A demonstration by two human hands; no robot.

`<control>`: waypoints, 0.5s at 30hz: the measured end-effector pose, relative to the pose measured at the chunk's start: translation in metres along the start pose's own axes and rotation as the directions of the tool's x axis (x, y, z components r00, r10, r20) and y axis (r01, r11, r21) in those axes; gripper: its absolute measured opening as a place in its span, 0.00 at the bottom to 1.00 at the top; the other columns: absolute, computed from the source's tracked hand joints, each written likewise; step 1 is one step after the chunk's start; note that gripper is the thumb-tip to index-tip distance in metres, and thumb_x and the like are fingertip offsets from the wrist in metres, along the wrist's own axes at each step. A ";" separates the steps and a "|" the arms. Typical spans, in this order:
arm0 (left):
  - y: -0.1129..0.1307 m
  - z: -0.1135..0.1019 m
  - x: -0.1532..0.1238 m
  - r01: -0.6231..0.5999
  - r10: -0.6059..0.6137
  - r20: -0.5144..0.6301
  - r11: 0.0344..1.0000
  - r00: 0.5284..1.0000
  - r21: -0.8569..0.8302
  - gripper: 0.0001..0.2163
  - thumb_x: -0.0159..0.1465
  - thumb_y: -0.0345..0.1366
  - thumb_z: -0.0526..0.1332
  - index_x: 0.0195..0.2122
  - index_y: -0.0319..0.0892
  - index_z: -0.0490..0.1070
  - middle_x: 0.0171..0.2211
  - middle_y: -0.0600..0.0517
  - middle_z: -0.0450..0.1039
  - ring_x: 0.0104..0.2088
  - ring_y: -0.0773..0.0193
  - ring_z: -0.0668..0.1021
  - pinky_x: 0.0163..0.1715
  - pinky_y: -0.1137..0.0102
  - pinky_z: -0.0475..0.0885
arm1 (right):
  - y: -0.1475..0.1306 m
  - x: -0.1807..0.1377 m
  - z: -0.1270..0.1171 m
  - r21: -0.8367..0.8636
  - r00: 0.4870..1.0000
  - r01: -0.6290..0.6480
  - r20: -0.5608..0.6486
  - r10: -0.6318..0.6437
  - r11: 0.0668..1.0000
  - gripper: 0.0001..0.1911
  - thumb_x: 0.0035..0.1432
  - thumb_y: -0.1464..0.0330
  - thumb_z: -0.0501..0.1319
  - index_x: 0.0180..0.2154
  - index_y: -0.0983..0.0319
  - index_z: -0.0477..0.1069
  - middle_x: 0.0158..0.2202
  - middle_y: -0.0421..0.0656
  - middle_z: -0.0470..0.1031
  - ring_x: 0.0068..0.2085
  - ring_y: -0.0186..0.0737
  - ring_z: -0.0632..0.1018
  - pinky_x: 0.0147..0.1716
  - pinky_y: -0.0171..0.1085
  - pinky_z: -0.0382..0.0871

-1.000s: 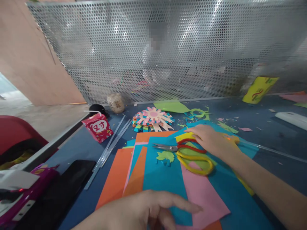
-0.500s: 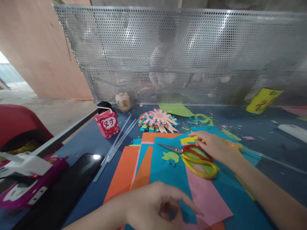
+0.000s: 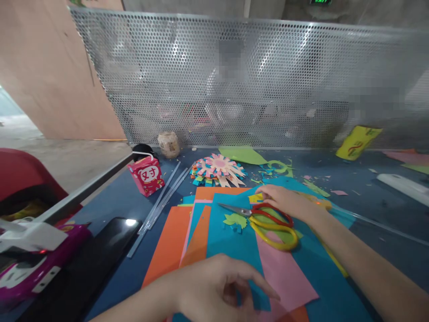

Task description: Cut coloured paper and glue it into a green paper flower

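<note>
My left hand [image 3: 214, 286] is at the lower middle over the paper sheets. Its index finger is stretched out, the other fingers are loosely curled, and nothing shows in it. My right hand [image 3: 284, 202] reaches in from the right, its bent fingertips closed at the edge of a yellow piece of paper [image 3: 255, 198]. Just below it lie scissors [image 3: 273, 223] with red and yellow handles, blades toward the left. Beside the blades is a green jagged cut-out [image 3: 235, 220] with small blue bits. Blue paper [image 3: 231, 241], pink paper [image 3: 284, 273] and orange paper [image 3: 167, 241] overlap underneath.
Behind the papers sits a fringed paper rosette [image 3: 219, 166]. To the left are clear glue sticks [image 3: 164, 201], a red drink carton [image 3: 146, 175] and a black phone [image 3: 83, 268]. A yellow glue gun [image 3: 317, 202] lies partly behind my right arm. A perforated metal screen [image 3: 201, 80] stands across the back.
The view has shifted slightly, moving the table things left in the picture. My right fingertips have come a little left and curled onto the yellow piece. My left hand keeps its pose.
</note>
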State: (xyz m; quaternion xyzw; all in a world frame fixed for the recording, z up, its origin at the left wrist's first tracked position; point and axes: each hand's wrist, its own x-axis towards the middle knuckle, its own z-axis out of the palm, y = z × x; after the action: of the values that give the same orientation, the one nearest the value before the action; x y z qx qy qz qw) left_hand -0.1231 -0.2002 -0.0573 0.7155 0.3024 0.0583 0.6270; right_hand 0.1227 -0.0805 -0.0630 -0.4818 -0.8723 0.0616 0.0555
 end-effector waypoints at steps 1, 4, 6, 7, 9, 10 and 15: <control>0.000 0.000 0.000 -0.004 0.004 0.001 1.000 1.000 0.005 0.25 0.47 0.28 0.59 0.49 0.44 0.72 0.25 0.56 0.67 0.19 0.76 0.62 0.19 0.79 0.62 | -0.001 0.001 0.000 -0.014 1.000 -0.004 0.010 0.005 1.000 0.07 0.62 0.72 0.54 0.41 0.64 0.68 0.33 0.40 0.73 0.33 0.35 0.75 0.32 0.37 0.71; -0.001 0.000 0.000 -0.007 0.007 0.009 1.000 1.000 -0.009 0.25 0.47 0.29 0.61 0.49 0.44 0.72 0.24 0.56 0.68 0.20 0.74 0.65 0.20 0.78 0.63 | -0.002 0.004 0.003 -0.079 0.999 -0.037 0.022 0.039 0.996 0.08 0.63 0.67 0.55 0.41 0.64 0.68 0.33 0.40 0.72 0.32 0.34 0.74 0.32 0.38 0.71; -0.002 0.000 0.001 -0.003 0.004 0.014 0.999 1.000 -0.046 0.25 0.47 0.29 0.62 0.49 0.45 0.72 0.23 0.56 0.68 0.21 0.73 0.68 0.21 0.79 0.64 | -0.004 0.006 0.004 -0.132 0.997 -0.067 0.023 0.071 0.989 0.09 0.63 0.66 0.56 0.42 0.64 0.68 0.35 0.41 0.72 0.33 0.35 0.75 0.32 0.39 0.72; -0.002 0.000 0.002 0.002 -0.002 0.014 0.998 1.000 -0.066 0.25 0.47 0.30 0.62 0.49 0.45 0.72 0.23 0.56 0.68 0.21 0.73 0.68 0.22 0.78 0.65 | -0.006 0.008 0.004 -0.157 0.996 -0.080 0.023 0.084 0.984 0.10 0.62 0.65 0.56 0.43 0.64 0.68 0.36 0.41 0.72 0.33 0.35 0.75 0.32 0.39 0.72; -0.002 0.001 0.003 0.023 -0.021 0.017 0.995 1.000 -0.098 0.24 0.47 0.30 0.63 0.48 0.45 0.72 0.22 0.56 0.69 0.20 0.73 0.69 0.21 0.78 0.66 | -0.011 0.012 0.003 -0.195 0.995 -0.097 0.019 0.102 0.976 0.11 0.62 0.65 0.56 0.44 0.64 0.68 0.39 0.42 0.72 0.35 0.37 0.75 0.34 0.40 0.72; -0.003 0.001 0.003 0.031 -0.030 0.017 0.993 0.999 -0.110 0.24 0.48 0.31 0.64 0.48 0.45 0.72 0.22 0.56 0.69 0.19 0.73 0.69 0.20 0.77 0.66 | -0.013 0.014 0.002 -0.207 0.994 -0.103 0.014 0.108 0.973 0.11 0.62 0.65 0.56 0.45 0.64 0.68 0.40 0.43 0.72 0.36 0.37 0.75 0.35 0.41 0.72; -0.003 0.002 0.003 0.029 -0.028 0.008 0.994 1.000 -0.109 0.23 0.49 0.34 0.65 0.49 0.44 0.71 0.23 0.56 0.69 0.17 0.74 0.67 0.18 0.78 0.65 | -0.017 0.023 0.000 -0.172 0.993 -0.117 -0.034 0.113 0.978 0.11 0.61 0.66 0.57 0.45 0.64 0.68 0.43 0.44 0.72 0.41 0.41 0.75 0.40 0.45 0.72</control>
State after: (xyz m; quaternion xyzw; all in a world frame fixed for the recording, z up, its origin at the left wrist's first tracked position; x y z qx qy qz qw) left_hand -0.1204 -0.2001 -0.0611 0.6760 0.3070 0.0634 0.6669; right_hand 0.0959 -0.0702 -0.0598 -0.5351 -0.8444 -0.0175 0.0199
